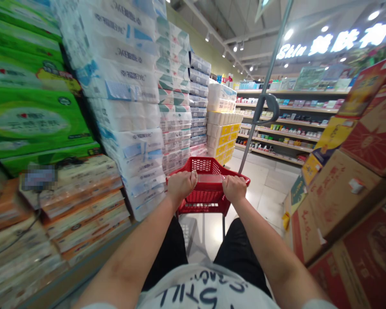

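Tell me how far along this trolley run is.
Done: the red shopping trolley stands in the aisle between stacked paper-roll packs and cardboard cartons. In hand: the left hand and right hand grip the trolley handle. Left: the far shelves lie ahead, beyond reach.

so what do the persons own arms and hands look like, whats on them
The left forearm and right forearm are bare, and no watch or bracelet shows at the left hand or right hand. A pale short-sleeved T-shirt with dark printed lettering sits above dark trousers or shorts.
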{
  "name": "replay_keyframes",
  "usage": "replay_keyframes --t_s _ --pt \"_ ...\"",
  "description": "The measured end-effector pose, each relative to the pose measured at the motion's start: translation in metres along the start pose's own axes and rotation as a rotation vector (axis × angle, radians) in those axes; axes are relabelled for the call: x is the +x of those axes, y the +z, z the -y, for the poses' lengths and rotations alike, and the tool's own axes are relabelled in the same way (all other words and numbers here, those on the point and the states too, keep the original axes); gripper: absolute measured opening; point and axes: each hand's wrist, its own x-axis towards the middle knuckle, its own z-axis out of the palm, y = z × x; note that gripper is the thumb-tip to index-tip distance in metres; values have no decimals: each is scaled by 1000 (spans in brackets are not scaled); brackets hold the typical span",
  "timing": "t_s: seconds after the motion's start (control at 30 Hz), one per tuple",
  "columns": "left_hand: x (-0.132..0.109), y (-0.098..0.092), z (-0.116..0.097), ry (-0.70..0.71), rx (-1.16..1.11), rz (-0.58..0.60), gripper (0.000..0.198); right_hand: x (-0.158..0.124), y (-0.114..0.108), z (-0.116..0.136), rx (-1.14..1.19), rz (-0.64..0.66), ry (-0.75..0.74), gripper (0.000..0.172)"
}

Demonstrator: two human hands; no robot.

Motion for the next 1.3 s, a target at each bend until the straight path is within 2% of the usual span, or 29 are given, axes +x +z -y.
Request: replay_keyframes --t_s 0.17,0.4,0.5,0.6,0.67,0.73,0.83,0.9,0.93,1.07,1.1,1.17,1.27,1.3 --pt "1 4 8 -39 25 -1 62 -5 -8 12 -9 -6 10 36" --pt "17 5 20 80 78 170 57 -8 -7 19 -39 -104 16 35" --pt "7 10 19 53 41 81 59 -10 -5 14 -44 -134 -5 34" --pt "-9 16 14 64 22 -53 52 -12 -5 8 -35 -127 -21 32" --pt "-13 18 11 58 22 -90 49 -13 -5 6 -27 -119 -18 31" --pt "-8 15 8 20 18 -49 52 -12 -5 4 -19 -116 -13 31" --pt "6 7 6 6 26 132 54 -11 -4 3 -14 -119 1 30" --pt "9 4 4 31 39 204 53 -11 -4 2 -8 -121 -2 30" --pt "7 3 4 37 41 192 53 -11 -4 2 -2 -123 -6 30" --pt "-6 6 1 40 27 -1 57 -11 -4 0 11 -129 -20 32" --pt "-6 6 1 32 25 -12 58 -11 -4 0 11 -129 -21 32" --pt "0 5 2 -2 23 61 60 -11 -4 0 9 -127 -12 34" --pt "16 1 5 4 27 307 60 -10 -4 0 6 -134 -1 36" --pt "18 1 5 17 34 351 59 -10 -4 0 9 -139 -4 36"
